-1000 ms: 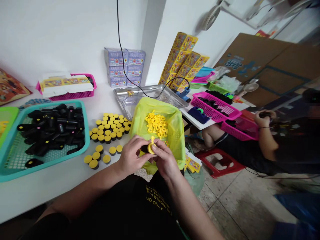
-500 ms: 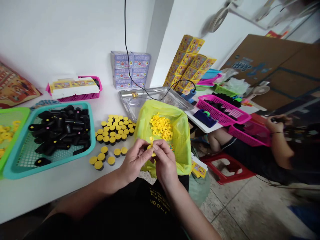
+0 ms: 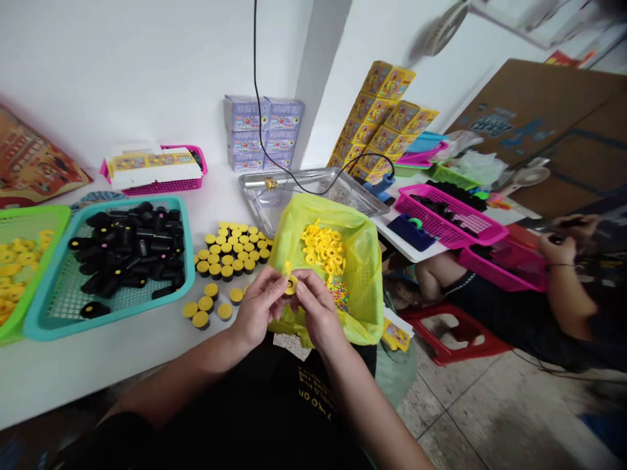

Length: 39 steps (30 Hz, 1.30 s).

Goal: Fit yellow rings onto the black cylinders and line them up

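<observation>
My left hand [image 3: 257, 308] and my right hand [image 3: 317, 305] meet over the near edge of a basket lined with yellow plastic [image 3: 363, 281]. Pinched between thumbs and fingers of both is a small yellow plastic cap [image 3: 290, 284], ring-shaped with a dark centre and a round tab standing up. Whatever lies beneath it is hidden by my fingers. Inside the lined basket are a heap of similar yellow caps [image 3: 323, 248] and some small multicoloured beads [image 3: 339, 295]. Left of it, short black cylinders with yellow tops [image 3: 228, 251] stand on the white table [image 3: 147, 346].
A teal basket [image 3: 188, 251] holds black bottle-like parts [image 3: 132, 254]; a green basket [image 3: 61, 254] holds yellow pieces. Behind are a metal tray [image 3: 252, 202], purple boxes [image 3: 264, 134] and stacked yellow boxes [image 3: 372, 124]. A co-worker's hand [image 3: 558, 249] and pink baskets [image 3: 490, 228] are at right.
The view has shifted slightly, moving the surroundings rightward. My hands have turned the yellow cap so its ring and dark centre show, and more of the beads are visible.
</observation>
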Motion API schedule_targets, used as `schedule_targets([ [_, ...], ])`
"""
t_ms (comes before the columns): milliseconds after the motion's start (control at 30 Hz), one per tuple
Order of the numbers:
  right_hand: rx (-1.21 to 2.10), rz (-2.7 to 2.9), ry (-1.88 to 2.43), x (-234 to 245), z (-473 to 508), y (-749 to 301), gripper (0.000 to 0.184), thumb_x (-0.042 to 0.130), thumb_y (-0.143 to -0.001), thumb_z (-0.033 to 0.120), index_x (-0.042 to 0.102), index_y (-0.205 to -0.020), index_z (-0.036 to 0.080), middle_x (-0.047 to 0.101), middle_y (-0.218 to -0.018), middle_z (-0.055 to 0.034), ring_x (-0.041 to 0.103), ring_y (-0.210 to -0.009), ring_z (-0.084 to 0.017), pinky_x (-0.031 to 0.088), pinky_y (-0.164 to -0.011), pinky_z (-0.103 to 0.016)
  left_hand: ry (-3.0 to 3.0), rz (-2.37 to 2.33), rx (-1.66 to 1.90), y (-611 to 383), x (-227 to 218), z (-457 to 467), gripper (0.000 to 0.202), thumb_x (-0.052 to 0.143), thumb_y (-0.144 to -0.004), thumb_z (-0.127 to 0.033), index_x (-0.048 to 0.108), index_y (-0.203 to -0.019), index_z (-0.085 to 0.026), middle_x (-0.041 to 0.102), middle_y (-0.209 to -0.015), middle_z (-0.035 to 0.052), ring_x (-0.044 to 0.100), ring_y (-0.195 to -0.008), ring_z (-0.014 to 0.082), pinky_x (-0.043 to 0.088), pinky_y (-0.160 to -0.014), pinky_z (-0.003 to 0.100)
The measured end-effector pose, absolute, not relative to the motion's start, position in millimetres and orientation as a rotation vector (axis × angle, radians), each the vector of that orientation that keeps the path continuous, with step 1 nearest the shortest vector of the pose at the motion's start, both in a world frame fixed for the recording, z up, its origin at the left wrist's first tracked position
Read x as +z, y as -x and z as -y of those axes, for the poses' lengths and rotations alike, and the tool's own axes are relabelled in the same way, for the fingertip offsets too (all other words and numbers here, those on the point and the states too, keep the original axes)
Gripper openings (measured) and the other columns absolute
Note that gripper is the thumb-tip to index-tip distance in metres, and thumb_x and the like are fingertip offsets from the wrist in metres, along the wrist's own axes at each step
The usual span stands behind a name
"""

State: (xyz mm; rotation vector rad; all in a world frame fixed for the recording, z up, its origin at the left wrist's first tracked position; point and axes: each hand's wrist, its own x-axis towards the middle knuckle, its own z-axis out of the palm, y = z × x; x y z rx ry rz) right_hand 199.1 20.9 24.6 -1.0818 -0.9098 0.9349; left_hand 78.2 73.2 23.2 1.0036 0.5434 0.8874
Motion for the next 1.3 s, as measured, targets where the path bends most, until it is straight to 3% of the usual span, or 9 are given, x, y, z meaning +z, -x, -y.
schedule_targets([
  [133,0.823,1.128,1.142,24.9,-22.3,-207.8,0.051,0.086,-0.072,0.047,0.069,-0.116,0.028,0.064,-0.092,-0.0011,0.061,-0.083,-0.019,0.049,-0.066,-0.029,-0.919,-0.507,0.745,-70.8,26.5,-79.5,0.043,0.073,-0.084,-0.054,0.047,-0.078,-0.020,0.042,-0.056,-0.0079,0.038,-0.038,0.0046,0.017,-0.035,0.018],
  [300,0.390,1.316,1.094,23.7,-20.8,-197.9,0.026,0.077,-0.086,0.032,0.073,-0.112,0.031,0.064,-0.092,-0.0014,0.060,-0.084,-0.018,0.051,-0.066,-0.030,-0.888,-0.503,0.731,-66.6,26.5,-79.9,0.044,0.075,-0.081,-0.055,0.049,-0.077,-0.019,0.042,-0.056,-0.0079,0.038,-0.037,0.0045,0.018,-0.034,0.017],
  [467,-0.032,1.457,1.190,17.8,-12.9,-186.5,0.021,0.069,-0.092,0.019,0.070,-0.110,0.027,0.065,-0.100,-0.0045,0.064,-0.087,-0.019,0.055,-0.072,-0.034,-0.876,-0.553,0.788,-66.9,26.0,-71.8,0.048,0.076,-0.080,-0.056,0.047,-0.073,-0.018,0.039,-0.056,-0.0086,0.034,-0.039,0.0027,0.020,-0.035,0.016],
  [667,-0.077,1.666,1.255,7.5,0.3,-185.9,0.016,0.065,-0.094,0.019,0.069,-0.108,0.026,0.065,-0.096,-0.0044,0.067,-0.084,-0.019,0.057,-0.071,-0.034,-0.788,-0.630,0.736,-57.5,6.8,-48.5,0.056,0.071,-0.077,-0.069,0.045,-0.076,-0.020,0.037,-0.053,-0.0100,0.033,-0.036,0.0033,0.018,-0.033,0.016],
  [867,0.081,1.880,1.223,-6.0,13.5,-173.4,0.020,0.067,-0.093,0.017,0.066,-0.111,0.026,0.066,-0.093,-0.0069,0.068,-0.080,-0.020,0.058,-0.066,-0.033,-0.930,-0.594,0.514,-19.3,-32.7,-40.9,0.058,0.057,-0.082,-0.077,0.048,-0.086,-0.020,0.050,-0.053,-0.0067,0.048,-0.035,0.0093,0.029,-0.031,0.016],
  [1000,0.118,2.030,1.221,-18.4,11.5,-156.4,0.014,0.060,-0.095,0.015,0.061,-0.107,0.023,0.066,-0.092,-0.0075,0.067,-0.079,-0.020,0.057,-0.067,-0.032,-1.051,-0.668,0.490,11.4,-44.6,-42.0,0.056,0.058,-0.084,-0.074,0.052,-0.088,-0.018,0.055,-0.058,-0.0039,0.055,-0.044,0.0116,0.037,-0.037,0.018],
  [1133,-0.016,2.133,1.376,-35.7,-4.8,-144.3,0.009,0.052,-0.094,0.013,0.056,-0.090,0.021,0.061,-0.083,-0.0082,0.061,-0.074,-0.022,0.053,-0.063,-0.033,-1.232,-0.890,0.634,35.8,-45.6,-41.0,0.044,0.062,-0.089,-0.059,0.061,-0.104,-0.018,0.058,-0.067,-0.0028,0.058,-0.054,0.0128,0.038,-0.044,0.020],
  [1200,-0.141,2.167,1.454,-44.6,-16.7,-141.9,0.013,0.049,-0.093,0.012,0.054,-0.084,0.021,0.058,-0.079,-0.0085,0.058,-0.071,-0.023,0.051,-0.061,-0.033,-1.308,-0.989,0.672,46.3,-43.9,-39.2,0.035,0.064,-0.090,-0.052,0.064,-0.097,-0.017,0.059,-0.067,-0.0024,0.057,-0.057,0.0128,0.039,-0.049,0.021],
  [1300,-0.239,2.162,1.499,-53.8,-32.3,-141.9,0.013,0.047,-0.095,0.014,0.054,-0.086,0.019,0.059,-0.082,-0.0097,0.057,-0.067,-0.021,0.051,-0.059,-0.032,-1.407,-1.046,0.761,61.8,-35.2,-36.5,0.038,0.062,-0.091,-0.047,0.060,-0.069,-0.017,0.055,-0.059,-0.0018,0.052,-0.054,0.0121,0.037,-0.051,0.022],
])
